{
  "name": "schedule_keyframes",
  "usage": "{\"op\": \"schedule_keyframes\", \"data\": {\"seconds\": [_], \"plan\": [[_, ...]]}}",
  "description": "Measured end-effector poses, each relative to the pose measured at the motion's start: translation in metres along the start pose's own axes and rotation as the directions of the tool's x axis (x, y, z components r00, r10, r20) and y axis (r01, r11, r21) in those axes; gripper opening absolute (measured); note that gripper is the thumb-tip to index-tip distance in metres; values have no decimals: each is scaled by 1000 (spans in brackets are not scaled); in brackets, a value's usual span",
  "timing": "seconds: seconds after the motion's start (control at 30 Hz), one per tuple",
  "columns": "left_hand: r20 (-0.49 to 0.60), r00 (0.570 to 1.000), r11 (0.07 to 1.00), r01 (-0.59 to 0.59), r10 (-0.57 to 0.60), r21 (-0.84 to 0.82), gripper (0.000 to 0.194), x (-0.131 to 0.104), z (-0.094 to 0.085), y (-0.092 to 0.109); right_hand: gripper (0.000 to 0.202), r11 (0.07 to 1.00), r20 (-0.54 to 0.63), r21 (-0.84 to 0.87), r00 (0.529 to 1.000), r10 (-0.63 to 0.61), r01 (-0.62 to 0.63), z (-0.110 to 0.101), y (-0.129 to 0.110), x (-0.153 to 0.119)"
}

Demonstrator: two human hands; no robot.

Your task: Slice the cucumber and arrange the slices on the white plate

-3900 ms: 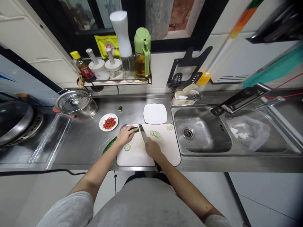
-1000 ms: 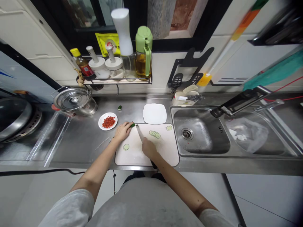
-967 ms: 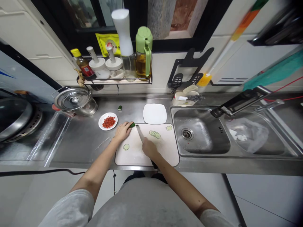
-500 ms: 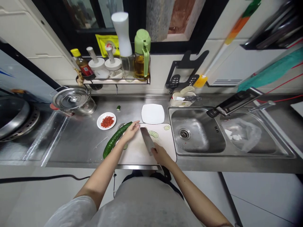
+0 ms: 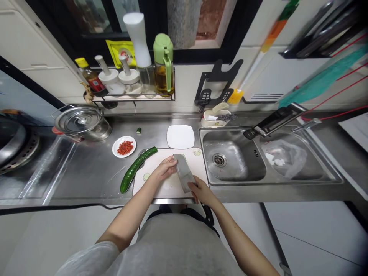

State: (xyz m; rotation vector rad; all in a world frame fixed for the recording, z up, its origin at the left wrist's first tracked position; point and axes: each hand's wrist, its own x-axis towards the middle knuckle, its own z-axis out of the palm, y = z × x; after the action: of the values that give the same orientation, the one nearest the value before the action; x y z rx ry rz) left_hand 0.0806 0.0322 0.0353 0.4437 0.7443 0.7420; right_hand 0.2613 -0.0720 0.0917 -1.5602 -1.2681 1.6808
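My right hand (image 5: 201,191) is wrapped round the handle of a kitchen knife (image 5: 184,175), its broad blade held tilted over the white cutting board (image 5: 161,191). At the blade's far end, the bent fingers of my left hand (image 5: 166,168) pinch its left edge. A whole green cucumber (image 5: 135,170) lies left of my left hand, its upper end on the board. One cucumber slice (image 5: 146,176) rests beside my left wrist, and more slices (image 5: 197,152) are in the board's far right corner. The blade hides most of the middle of the board.
Behind the board stands a white square plate (image 5: 180,137). Farther left are a plate of chopped red pieces (image 5: 124,147), a cucumber end (image 5: 138,130) and a lidded steel pot (image 5: 83,122). A double sink (image 5: 235,157) adjoins on the right. Bottles line a wall rack (image 5: 135,98).
My left hand has come off the cucumber's upper end and moved nearer to me, onto the knife blade. The blade has turned its flat side more upward and now covers the row of slices.
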Motion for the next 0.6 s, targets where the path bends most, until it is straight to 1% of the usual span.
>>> {"op": "schedule_keyframes", "data": {"seconds": [0.17,0.33,0.43,0.53,0.6], "plan": [[-94,996,1000,-6,3,-29,38,5,4,-11,12,1000,-32,-11,999,16,-16,-2,12,-3],[-79,997,998,12,-16,-60,37,9,8,-21,13,999,-57,33,998,24,-23,-6,20,-9],[-123,992,999,-2,-4,-52,35,12,10,-25,15,999,-82,43,996,23,-19,-9,23,-13],[-191,982,1000,-10,12,11,34,16,8,-28,18,998,-103,62,994,29,-23,-14,26,-14],[-243,969,993,-6,34,118,34,22,6,-29,19,998,-135,64,990,30,-21,-20,30,-15]]}}
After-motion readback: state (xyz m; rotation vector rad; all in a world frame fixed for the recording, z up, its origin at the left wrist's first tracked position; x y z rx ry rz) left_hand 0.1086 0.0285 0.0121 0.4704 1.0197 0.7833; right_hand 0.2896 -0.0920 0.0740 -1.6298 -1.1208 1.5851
